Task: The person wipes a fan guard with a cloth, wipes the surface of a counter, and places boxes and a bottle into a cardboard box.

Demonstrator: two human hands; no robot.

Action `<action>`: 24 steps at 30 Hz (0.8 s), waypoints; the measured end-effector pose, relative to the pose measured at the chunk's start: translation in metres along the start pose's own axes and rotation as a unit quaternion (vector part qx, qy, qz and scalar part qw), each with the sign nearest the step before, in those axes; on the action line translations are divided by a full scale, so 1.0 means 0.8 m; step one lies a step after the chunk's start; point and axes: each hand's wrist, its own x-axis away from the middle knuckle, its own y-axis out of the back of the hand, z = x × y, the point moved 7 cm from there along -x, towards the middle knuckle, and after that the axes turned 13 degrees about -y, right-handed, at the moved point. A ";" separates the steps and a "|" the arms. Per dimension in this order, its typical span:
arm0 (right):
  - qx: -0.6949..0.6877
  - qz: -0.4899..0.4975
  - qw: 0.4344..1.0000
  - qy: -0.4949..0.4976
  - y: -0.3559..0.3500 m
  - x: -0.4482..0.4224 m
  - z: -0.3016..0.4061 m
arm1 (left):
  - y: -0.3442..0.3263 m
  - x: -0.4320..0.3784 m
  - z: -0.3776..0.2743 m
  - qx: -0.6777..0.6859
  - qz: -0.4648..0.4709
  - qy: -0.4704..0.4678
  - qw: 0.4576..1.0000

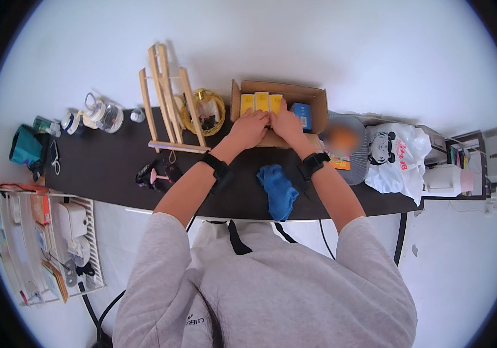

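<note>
An open cardboard box (280, 88) stands near the wall, with three yellow cartons (261, 101) side by side in its left part and a blue carton (302, 114) at its right. My left hand (250, 126) rests its fingers at the lower parts of the left and middle yellow cartons. The fingers of my right hand (286, 122) touch the right yellow carton, one finger stretched up along it. Both hands meet near the middle, and their undersides are hidden, so a firm grip cannot be made out. A crumpled blue cloth (276, 191) lies near the table's front edge, between my forearms.
Left of the box stand a yellow wicker basket (220, 126) and a wooden easel-like stand (174, 146). Jars (111, 117) are farther left. At right are a grey ribbed tray (356, 169) and a white plastic bag (405, 174). A white rack (96, 256) stands at lower left.
</note>
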 end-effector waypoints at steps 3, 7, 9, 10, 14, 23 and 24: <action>0.024 -0.007 0.999 0.023 -0.063 -0.026 -0.033 | 0.026 0.036 -0.020 0.094 -0.097 -0.006 0.991; -0.005 0.049 0.998 -0.040 -0.031 -0.001 -0.028 | 0.073 0.151 -0.053 0.124 -0.140 0.017 0.982; -0.023 0.023 0.999 -0.017 -0.026 -0.004 -0.025 | 0.086 0.228 -0.042 0.110 -0.140 0.080 0.981; -0.064 -0.053 0.996 0.021 -0.010 0.001 -0.022 | 0.083 0.270 -0.026 0.105 -0.143 0.117 0.977; -0.236 -0.165 0.952 0.105 0.063 0.085 0.057 | 0.095 0.424 0.052 -0.012 -0.150 0.256 0.955; -0.205 0.125 0.957 0.160 -0.100 0.264 0.169 | 0.076 0.514 0.143 0.050 -0.103 0.303 0.946; -0.193 0.141 0.958 0.157 -0.110 0.274 0.182 | 0.074 0.507 0.142 0.065 -0.102 0.287 0.950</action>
